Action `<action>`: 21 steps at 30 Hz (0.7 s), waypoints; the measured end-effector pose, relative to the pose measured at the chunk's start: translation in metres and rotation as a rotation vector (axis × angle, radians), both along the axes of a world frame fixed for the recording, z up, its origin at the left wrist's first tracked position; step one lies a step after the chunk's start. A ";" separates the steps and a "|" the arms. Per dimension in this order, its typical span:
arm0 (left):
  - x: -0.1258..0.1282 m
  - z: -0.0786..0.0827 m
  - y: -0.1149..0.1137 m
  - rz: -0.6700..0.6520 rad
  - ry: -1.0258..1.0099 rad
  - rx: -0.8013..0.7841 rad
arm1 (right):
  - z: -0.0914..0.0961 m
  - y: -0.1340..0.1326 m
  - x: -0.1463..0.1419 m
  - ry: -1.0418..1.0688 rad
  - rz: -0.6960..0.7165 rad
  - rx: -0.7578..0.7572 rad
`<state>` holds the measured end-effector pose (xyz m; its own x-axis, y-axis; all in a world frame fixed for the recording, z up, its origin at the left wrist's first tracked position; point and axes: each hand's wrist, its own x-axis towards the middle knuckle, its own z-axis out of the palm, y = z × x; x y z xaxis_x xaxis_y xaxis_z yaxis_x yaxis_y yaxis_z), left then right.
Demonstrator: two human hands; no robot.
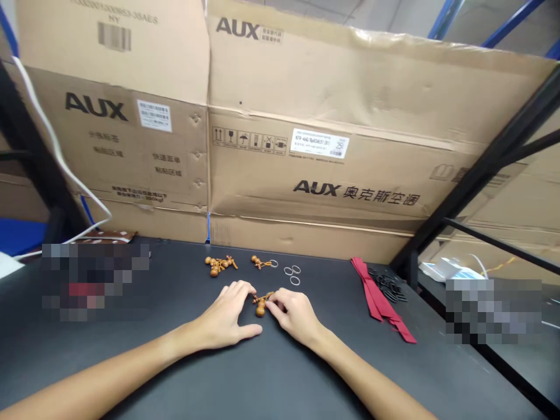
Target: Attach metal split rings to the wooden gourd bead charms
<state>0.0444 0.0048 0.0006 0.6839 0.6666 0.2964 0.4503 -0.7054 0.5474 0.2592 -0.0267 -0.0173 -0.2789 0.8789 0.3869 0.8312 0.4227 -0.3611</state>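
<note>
Head view: both forearms reach in from the lower edge onto a dark worktop (420, 373); the hands work near its middle.

Left hand: left hand (223, 312) lies palm down, fingers spread and apart, thumb out along the worktop. Fingertips sit just beside the charm; no hold seen.

Right hand: right hand (293, 312) is angled inward, with fingertips (273, 299) closed together on the charm.

Charm: wooden gourd charm (261, 304) lies between the hands, lower bead toward the left thumb, upper end under the right fingertips.

Nearby charms: two more bead charms, one (219, 265) and another (261, 262), lie beyond the hands toward the far edge, the second with a metal ring attached.

Loose rings: three metal rings (291, 274) sit to the right of those charms.

Right side: red ribbon (380, 297) lies in a long strip, its far end beside a pile of black pieces (387, 286), kind too small to tell.

Far edge: cardboard boxes (332, 163) printed AUX stand along it, with a black rack post (494, 157) at right.
</note>
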 end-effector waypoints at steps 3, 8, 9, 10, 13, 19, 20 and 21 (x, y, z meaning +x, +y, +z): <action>-0.002 -0.003 0.006 0.090 0.071 0.096 | -0.001 0.018 0.000 -0.047 -0.037 0.024; -0.010 -0.005 0.012 0.121 0.121 0.155 | 0.000 0.044 -0.004 -0.111 -0.181 0.049; -0.011 -0.005 0.013 0.111 0.129 0.160 | 0.001 0.045 -0.004 -0.115 -0.208 0.045; -0.013 -0.006 0.013 0.101 0.138 0.165 | 0.001 0.045 -0.004 -0.117 -0.230 0.040; -0.021 -0.005 0.014 0.074 0.183 0.162 | 0.001 0.035 0.001 -0.116 -0.244 0.034; -0.037 -0.002 0.016 -0.013 0.327 0.100 | 0.003 -0.005 0.015 -0.091 -0.010 0.080; -0.039 -0.003 0.017 -0.021 0.333 0.098 | 0.004 -0.011 0.017 -0.102 0.021 0.051; -0.039 -0.003 0.017 -0.027 0.330 0.099 | 0.005 -0.017 0.018 -0.116 0.049 0.017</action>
<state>0.0052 0.0220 -0.0026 0.7709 0.6258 0.1185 0.5721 -0.7621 0.3033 0.2768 -0.0433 -0.0126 -0.3649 0.8567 0.3645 0.8454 0.4689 -0.2558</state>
